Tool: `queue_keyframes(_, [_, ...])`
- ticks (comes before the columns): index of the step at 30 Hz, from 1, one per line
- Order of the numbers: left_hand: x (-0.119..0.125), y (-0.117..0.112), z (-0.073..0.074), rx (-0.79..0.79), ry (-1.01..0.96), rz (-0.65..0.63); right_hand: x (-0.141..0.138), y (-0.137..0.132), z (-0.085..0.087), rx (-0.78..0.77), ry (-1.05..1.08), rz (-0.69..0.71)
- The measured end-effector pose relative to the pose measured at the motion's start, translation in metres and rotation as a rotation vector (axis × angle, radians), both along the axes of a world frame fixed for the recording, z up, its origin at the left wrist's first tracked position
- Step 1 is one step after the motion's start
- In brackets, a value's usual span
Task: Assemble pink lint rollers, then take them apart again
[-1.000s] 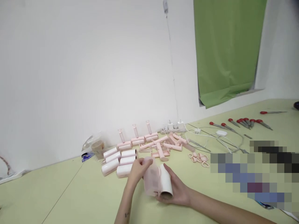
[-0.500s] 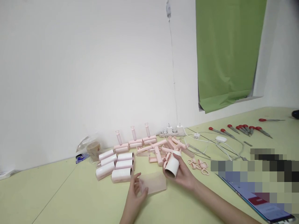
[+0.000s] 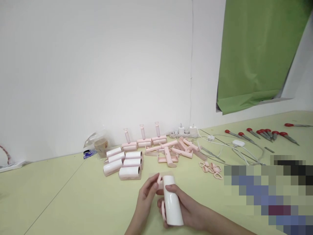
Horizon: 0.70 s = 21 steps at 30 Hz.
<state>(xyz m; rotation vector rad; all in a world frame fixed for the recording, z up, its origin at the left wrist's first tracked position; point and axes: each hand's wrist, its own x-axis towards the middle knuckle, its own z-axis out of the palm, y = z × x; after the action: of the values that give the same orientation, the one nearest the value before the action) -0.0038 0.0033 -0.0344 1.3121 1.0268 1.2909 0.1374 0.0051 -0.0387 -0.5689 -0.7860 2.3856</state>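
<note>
A glossy white lint roller roll (image 3: 173, 202) is in my right hand (image 3: 192, 207), its thumb lying across the upper part and its fingers curled behind. Along the roll's left side runs a pink lint roller frame (image 3: 163, 211). My left hand (image 3: 148, 192) pinches the frame's upper end beside the roll. Behind the hands a translucent plastic cover (image 3: 167, 174) lies on the table, partly hidden. Several white rolls in covers (image 3: 129, 172) rest left of centre. Pink frames (image 3: 169, 157) lie in a loose heap farther back.
Finished-looking pink lint rollers with upright handles (image 3: 143, 142) stand by the wall. Pink ring-shaped parts (image 3: 210, 169) lie right of the hands. Cables and a power strip (image 3: 183, 134) are behind. Red-ended tools (image 3: 265, 133) lie far right; a bagged cup (image 3: 101, 146) stands left.
My left hand has left the translucent cover and now grips the pink frame. My right hand has brought the roll closer and turned it more upright. The view has shifted slightly.
</note>
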Motion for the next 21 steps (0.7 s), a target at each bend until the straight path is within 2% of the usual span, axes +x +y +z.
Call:
queue_keyframes(3, [-0.004,-0.001,0.004,-0.016,0.055,-0.042,-0.001,-0.004,-0.002,0.067,-0.148,0.094])
queue_keyframes(6, [-0.005,-0.006,0.009,-0.008,0.159,-0.124,-0.001,-0.006,-0.003,0.094,-0.249,0.105])
queue_keyframes(9, [-0.004,-0.010,0.010,0.051,0.189,-0.124,0.000,-0.005,-0.003,0.121,-0.289,0.110])
queue_keyframes(14, [0.000,-0.009,0.004,0.066,0.131,-0.143,0.000,-0.001,0.000,0.123,-0.291,0.115])
queue_keyframes(16, [-0.001,-0.006,0.003,0.035,0.060,-0.095,0.002,0.003,0.005,0.149,-0.280,0.086])
queue_keyframes(18, [-0.002,-0.003,0.005,0.003,-0.101,0.049,0.007,0.009,0.013,0.225,-0.240,-0.082])
queue_keyframes(21, [0.002,0.002,0.012,-0.075,-0.433,0.248,0.019,0.022,0.026,0.483,-0.277,-0.521])
